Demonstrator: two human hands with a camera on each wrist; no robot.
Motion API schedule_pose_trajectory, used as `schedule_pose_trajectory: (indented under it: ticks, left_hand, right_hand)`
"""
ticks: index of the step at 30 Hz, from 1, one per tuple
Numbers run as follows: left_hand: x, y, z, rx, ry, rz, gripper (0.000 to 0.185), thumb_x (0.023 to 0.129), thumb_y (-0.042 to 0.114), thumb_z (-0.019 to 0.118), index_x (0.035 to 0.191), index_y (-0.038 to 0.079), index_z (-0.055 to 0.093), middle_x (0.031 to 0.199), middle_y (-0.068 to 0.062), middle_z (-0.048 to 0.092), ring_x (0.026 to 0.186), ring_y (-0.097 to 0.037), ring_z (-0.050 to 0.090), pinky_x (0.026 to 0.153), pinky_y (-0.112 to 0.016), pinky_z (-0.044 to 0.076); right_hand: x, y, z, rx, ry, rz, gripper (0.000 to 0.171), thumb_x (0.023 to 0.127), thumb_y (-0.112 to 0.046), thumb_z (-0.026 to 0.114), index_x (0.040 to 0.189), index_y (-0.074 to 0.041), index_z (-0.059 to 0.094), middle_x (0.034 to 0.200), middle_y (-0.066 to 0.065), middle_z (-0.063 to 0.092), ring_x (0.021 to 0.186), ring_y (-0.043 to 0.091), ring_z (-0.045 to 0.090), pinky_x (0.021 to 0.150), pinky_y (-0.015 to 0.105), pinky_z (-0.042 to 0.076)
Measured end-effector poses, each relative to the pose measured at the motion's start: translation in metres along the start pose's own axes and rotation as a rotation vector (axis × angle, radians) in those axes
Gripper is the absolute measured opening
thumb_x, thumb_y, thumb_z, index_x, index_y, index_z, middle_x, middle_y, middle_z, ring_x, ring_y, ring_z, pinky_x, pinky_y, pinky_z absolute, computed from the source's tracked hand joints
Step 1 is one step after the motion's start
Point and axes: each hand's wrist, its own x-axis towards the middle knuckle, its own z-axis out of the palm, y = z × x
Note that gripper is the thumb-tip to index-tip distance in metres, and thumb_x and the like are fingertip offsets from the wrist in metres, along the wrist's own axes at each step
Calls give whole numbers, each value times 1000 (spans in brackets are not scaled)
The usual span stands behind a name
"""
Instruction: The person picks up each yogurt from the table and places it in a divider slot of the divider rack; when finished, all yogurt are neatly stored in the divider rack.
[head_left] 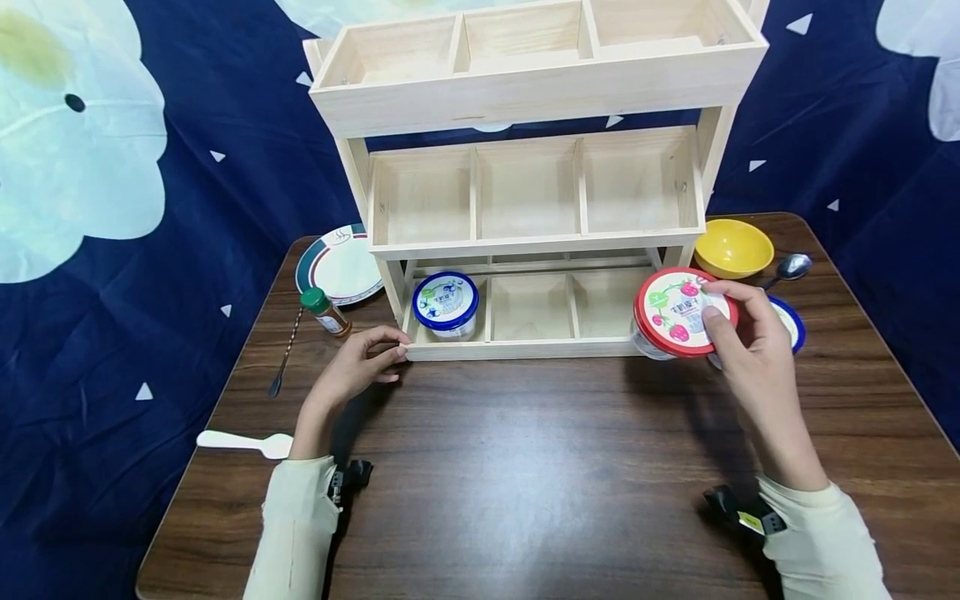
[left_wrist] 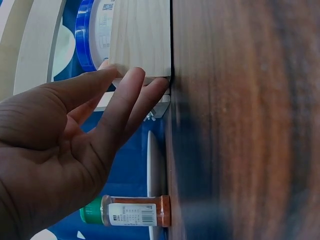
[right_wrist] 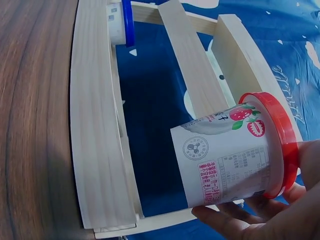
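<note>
In my right hand [head_left: 757, 350] is a white tub with a red lid [head_left: 678, 312] printed with berries. The thumb lies on the lid and fingers support its side; the right wrist view shows the printed tub [right_wrist: 227, 155] tilted over the bottom tier's right end. My left hand [head_left: 356, 367] pinches the front left corner of the wooden shelf [head_left: 517, 350], thumb and fingertips at the board's end [left_wrist: 142, 40]. A blue-lidded tub [head_left: 446, 302] sits in the bottom tier's left compartment. Another blue-lidded tub [head_left: 791, 323] stands partly hidden behind my right hand.
Left of the shelf are plates [head_left: 341, 262], a green-capped spice jar [head_left: 326, 312], a thin twisted-handle utensil [head_left: 287, 350] and a white plastic spoon [head_left: 243, 442]. To its right stand a yellow bowl [head_left: 735, 248] and a metal spoon [head_left: 793, 267]. Two divided tiers rise above the bottom one.
</note>
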Motion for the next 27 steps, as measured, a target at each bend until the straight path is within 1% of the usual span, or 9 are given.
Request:
schedule_pose_trajectory:
  ticks: [4,8,15,24,27]
  left_hand:
    - [1,2,0,12,3,-10,22,111,5,62,130,-6,67,121,-24,66,107,-30,68,80,-31,68]
    - [0,2,0,15,7,-25,22,112,5,61,130,-6,66,121,-24,66,108,-30,67,81,-31,68]
    - [-1,0,1,-7,6,3,22,112,3,60,130,-7,66,122,-25,65,109,-31,67,82,-33,68]
    - [-1,0,1,-10,7,1,22,111,3,60,130,-7,66,122,-25,65,109,-30,67,82,-32,68]
    - [-1,0,1,-8,7,-9,22,111,3,61,130,-6,66,122,-25,65,109,-31,67,82,-32,68]
  right_hand:
    - [2,-2,3,31,-20,0,33,111,-11,60,144,-9,64,137,-5,55,115,17,53,85,9,54]
    - [2,-2,7,61,-40,3,32,111,-10,59,143,-9,64,137,-3,55,115,18,53,84,9,54]
    - [2,-4,13,79,-69,5,32,111,-10,60,143,-9,63,138,-2,55,117,19,52,87,10,55]
    - [5,-5,20,98,-93,7,31,111,-12,60,142,-10,64,132,-1,58,110,19,53,83,12,54]
    - [6,-5,24,83,-105,3,31,112,-13,60,143,-9,63,130,-3,58,110,18,53,83,12,53]
